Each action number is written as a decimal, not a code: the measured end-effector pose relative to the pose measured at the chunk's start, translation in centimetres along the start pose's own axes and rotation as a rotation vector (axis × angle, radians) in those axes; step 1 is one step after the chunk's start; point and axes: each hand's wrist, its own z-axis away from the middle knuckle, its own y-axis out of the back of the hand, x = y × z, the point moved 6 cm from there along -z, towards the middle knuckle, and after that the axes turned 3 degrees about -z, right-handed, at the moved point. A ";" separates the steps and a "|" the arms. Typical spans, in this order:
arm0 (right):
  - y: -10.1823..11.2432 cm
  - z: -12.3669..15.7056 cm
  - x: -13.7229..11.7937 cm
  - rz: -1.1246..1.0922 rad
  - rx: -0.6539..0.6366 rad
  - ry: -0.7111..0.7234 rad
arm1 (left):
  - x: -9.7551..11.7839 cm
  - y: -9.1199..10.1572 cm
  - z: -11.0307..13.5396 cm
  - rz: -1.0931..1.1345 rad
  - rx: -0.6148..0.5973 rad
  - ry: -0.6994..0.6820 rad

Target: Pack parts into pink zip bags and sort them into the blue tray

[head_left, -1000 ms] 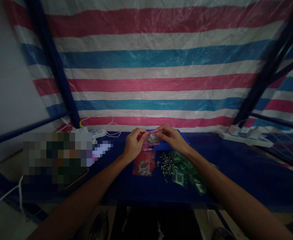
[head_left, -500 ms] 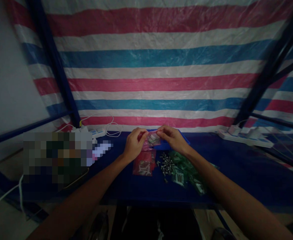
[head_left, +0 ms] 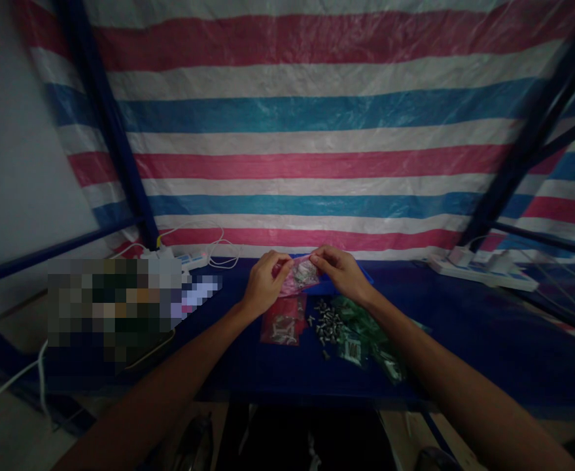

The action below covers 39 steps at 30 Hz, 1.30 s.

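My left hand point(head_left: 266, 280) and my right hand point(head_left: 340, 269) pinch a small pink plastic bag point(head_left: 301, 273) between them, one at each side. Shiny metal pieces show through its film. Below it on the blue table lies a red plastic bag point(head_left: 284, 322) with screw-like pieces inside. Beside that bag is a heap of loose screws point(head_left: 327, 322). Several green plastic bags point(head_left: 365, 327) with metal parts lie under and beside my right forearm. A blue tray point(head_left: 360, 278) sits behind my right hand, partly hidden by it.
Power strips stand at the back left point(head_left: 193, 260) and back right point(head_left: 483, 271) of the blue table point(head_left: 248, 376), with white cables. A blurred-out area covers things at the left. Blue metal posts and a striped plastic sheet point(head_left: 287, 118) close off the back.
The pink bag has tilted and flattened out between my hands, and its metal contents show more brightly. Both hands stay at nearly the same place.
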 end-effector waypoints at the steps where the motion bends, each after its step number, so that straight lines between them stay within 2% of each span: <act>1: 0.0 0.0 0.0 0.001 -0.002 0.001 | 0.0 0.0 0.0 -0.003 -0.003 -0.004; 10: 0.2 -0.1 0.4 -0.006 -0.001 0.010 | 0.0 -0.6 0.1 0.056 -0.057 0.011; 23: 0.2 0.0 0.0 -0.017 0.043 0.049 | -0.1 -0.8 0.1 0.019 -0.076 0.063; 34: -0.4 0.0 0.6 -0.052 -0.078 0.018 | -0.4 -0.8 0.2 0.031 -0.065 0.077; 39: -0.5 0.1 1.0 -0.004 -0.085 -0.001 | -0.2 -0.8 0.2 0.037 -0.079 0.067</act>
